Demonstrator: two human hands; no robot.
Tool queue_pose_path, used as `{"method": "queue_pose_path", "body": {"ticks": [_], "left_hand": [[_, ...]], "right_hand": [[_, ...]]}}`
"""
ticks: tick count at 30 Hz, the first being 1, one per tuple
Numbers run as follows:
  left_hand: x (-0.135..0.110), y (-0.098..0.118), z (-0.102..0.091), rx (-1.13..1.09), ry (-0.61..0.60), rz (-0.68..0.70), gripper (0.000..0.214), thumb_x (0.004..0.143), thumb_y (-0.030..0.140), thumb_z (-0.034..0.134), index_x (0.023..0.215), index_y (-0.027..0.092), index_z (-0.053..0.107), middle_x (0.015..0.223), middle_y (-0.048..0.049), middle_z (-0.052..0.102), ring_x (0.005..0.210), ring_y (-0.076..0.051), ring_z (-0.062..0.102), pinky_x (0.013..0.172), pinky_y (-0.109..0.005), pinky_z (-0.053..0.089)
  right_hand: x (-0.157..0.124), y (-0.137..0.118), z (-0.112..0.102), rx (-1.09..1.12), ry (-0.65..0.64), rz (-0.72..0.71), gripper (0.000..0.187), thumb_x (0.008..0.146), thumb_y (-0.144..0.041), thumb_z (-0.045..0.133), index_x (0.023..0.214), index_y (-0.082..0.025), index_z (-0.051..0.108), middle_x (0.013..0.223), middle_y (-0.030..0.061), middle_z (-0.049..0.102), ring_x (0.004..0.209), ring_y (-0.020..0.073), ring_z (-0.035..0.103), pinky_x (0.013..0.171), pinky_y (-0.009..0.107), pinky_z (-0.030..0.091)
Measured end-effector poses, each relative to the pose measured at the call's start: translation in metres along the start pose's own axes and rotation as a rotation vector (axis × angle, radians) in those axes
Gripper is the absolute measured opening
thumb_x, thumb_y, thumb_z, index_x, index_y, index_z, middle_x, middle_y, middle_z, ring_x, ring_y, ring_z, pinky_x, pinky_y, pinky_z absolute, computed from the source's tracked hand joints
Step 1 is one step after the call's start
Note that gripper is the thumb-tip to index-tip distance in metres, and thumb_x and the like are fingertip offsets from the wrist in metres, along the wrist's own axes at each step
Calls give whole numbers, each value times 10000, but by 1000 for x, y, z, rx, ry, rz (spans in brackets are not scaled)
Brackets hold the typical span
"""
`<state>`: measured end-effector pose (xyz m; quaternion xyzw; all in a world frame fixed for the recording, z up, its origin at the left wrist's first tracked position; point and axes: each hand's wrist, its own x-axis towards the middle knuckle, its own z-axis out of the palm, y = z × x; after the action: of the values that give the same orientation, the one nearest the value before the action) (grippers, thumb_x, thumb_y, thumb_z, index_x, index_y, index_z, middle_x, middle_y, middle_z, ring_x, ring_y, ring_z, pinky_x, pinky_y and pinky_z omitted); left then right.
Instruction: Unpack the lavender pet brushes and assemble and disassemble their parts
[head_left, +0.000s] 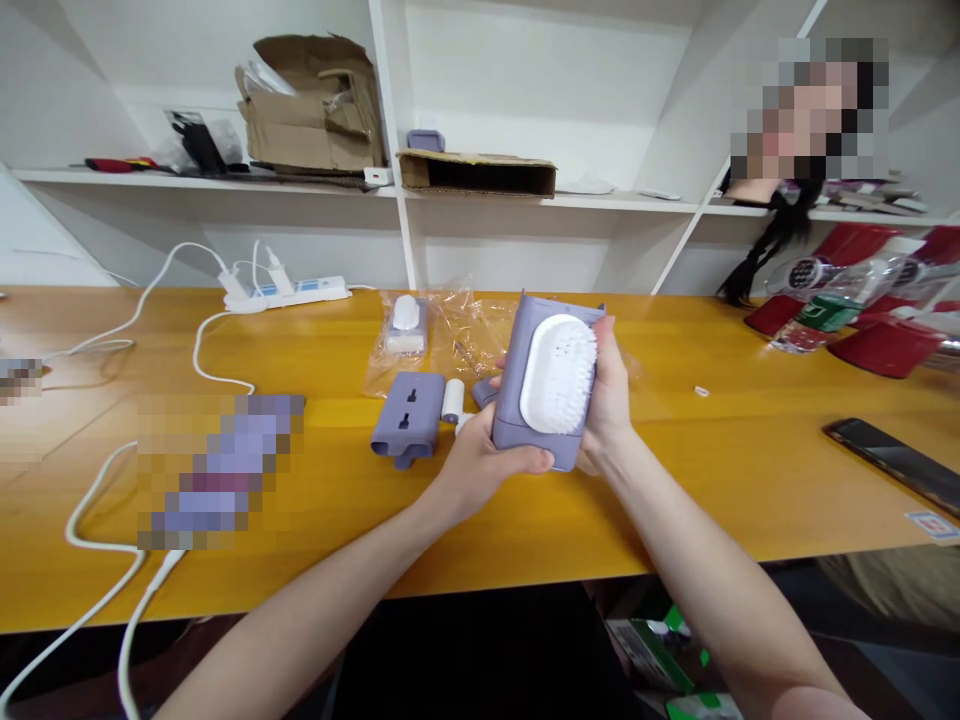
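Observation:
Between my two hands, above the table, is a purple plastic box (pixel 510 400) with a white oval scrub brush (pixel 559 375) on its upward face, bristles showing at the right. My left hand (pixel 487 455) grips the box at its lower left, thumb along the near edge. Wrapped round the right side is my right hand (pixel 609 395). Left of the hands lies a purple holder (pixel 409 415) with two dark slots. Beside it stands a small white cylinder (pixel 453 400). Farther back, a similar purple and white piece (pixel 406 325) rests on clear plastic wrap (pixel 469 330).
A white power strip (pixel 289 293) with cables sits at the back left; a blurred-out device (pixel 225 470) on a cable lies nearer. At right are a phone (pixel 892 460), a plastic bottle (pixel 817 315) and red objects (pixel 885 345). Shelves hold cardboard (pixel 311 110). Another person's head appears upper right.

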<state>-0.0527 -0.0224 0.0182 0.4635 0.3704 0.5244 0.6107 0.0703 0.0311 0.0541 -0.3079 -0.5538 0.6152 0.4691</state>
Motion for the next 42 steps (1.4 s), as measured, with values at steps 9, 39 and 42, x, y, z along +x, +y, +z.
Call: {"method": "queue_pose_path", "body": {"ticks": [9, 39, 42], "left_hand": [[6, -13, -7, -64, 89, 101, 450, 595, 254, 811, 991, 185, 606, 871, -4, 670, 756, -131, 601, 694, -254, 447], [12, -11, -7, -23, 102, -27, 434, 518, 224, 847, 912, 153, 678, 806, -25, 714, 709, -155, 631, 713, -302, 480], [15, -8, -11, 10, 83, -149, 414, 524, 259, 850, 879, 131, 681, 763, -42, 713, 684, -157, 640, 690, -298, 472]], "right_hand": [[10, -5, 6, 38, 96, -60, 832, 768, -820, 253, 1237, -199, 548, 979, 140, 686, 882, 312, 673, 761, 495, 544], [15, 10, 2, -2, 75, -101, 862, 739, -841, 292, 1206, -180, 588, 878, 145, 700, 879, 324, 670, 724, 495, 539], [17, 12, 2, -6, 128, -131, 833, 729, -832, 352, 1204, -188, 585, 852, 132, 698, 900, 320, 664, 737, 477, 539]]}}
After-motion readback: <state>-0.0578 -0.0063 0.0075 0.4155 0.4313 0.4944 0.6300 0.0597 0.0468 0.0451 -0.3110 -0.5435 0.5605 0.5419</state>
